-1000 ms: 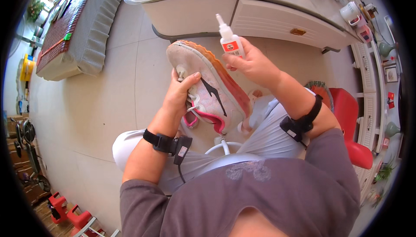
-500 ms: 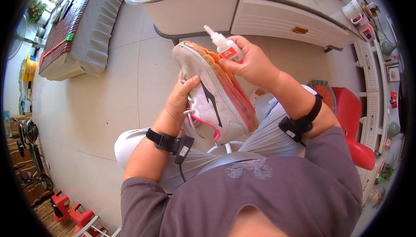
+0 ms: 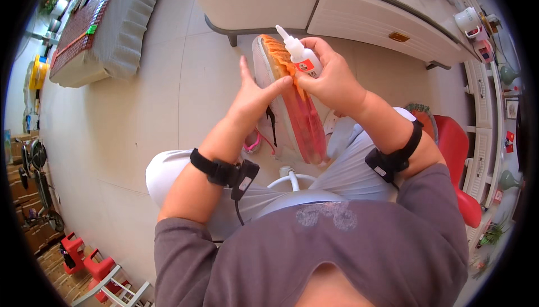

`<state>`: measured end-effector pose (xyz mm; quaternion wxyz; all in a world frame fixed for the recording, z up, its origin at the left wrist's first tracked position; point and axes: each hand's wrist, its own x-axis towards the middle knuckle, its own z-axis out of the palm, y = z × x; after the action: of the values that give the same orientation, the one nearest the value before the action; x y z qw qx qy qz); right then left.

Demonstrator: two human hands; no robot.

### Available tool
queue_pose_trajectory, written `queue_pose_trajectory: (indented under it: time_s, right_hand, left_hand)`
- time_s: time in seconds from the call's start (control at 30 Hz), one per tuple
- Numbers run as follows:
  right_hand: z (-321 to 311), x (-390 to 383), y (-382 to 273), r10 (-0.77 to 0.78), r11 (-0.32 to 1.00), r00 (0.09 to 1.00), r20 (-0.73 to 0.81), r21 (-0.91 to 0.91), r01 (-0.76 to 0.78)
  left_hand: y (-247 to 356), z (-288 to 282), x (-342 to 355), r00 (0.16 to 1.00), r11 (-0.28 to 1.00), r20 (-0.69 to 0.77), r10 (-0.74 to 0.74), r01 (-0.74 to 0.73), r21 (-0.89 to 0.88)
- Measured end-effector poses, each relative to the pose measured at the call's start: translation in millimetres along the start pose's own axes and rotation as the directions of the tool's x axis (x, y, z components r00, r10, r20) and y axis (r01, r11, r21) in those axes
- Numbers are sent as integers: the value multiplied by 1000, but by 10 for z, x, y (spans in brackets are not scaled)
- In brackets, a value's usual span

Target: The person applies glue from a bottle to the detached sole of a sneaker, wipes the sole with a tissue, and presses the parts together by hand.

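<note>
A white mesh sneaker (image 3: 301, 123) is held up over my lap, its orange and pink sole now turned mostly toward me. My left hand (image 3: 251, 98) grips the sneaker from its left side, thumb laid across the edge of the sole and forefinger pointing up; the other fingers are hidden behind the shoe. In my right hand (image 3: 338, 79) is a small white glue bottle (image 3: 305, 63) with a red label, its narrow nozzle uncapped and pointing up to the left. My right thumb meets the sole near the left thumb. Part of the lace side shows below my left wrist.
A white cabinet (image 3: 359, 23) with a glossy top stands ahead. At the far left is a cloth-draped piece of furniture (image 3: 120, 37). A red chair (image 3: 452, 144) sits at my right, and red stools (image 3: 98, 265) stand at the lower left. White legs of a stand (image 3: 293, 179) show between my knees.
The sneaker has been rolled so its sole faces me more, and its toe has shifted right and up. My left thumb has moved from the upper onto the sole's edge.
</note>
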<state>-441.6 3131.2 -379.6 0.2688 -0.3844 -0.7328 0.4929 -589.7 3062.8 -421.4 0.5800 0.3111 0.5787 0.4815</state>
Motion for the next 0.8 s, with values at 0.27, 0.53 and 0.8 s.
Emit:
queue_pose_trajectory:
  time_s: [0.27,0.53,0.8]
  right_hand:
    - [88,-7,50,-24,1000,996,89,-15,25]
    - [90,96,102,164,956,968,190,210,-203]
    - [37,-33,189,78,970,984,162,-241,-37]
  left_hand:
    - [-19,-9,11,995,954,75,-70,88,-286]
    - [-148,9,-14,979,913,-160,-125,50,-404]
    - [-127,-88,16,929,832,-364,-65,-151,-534]
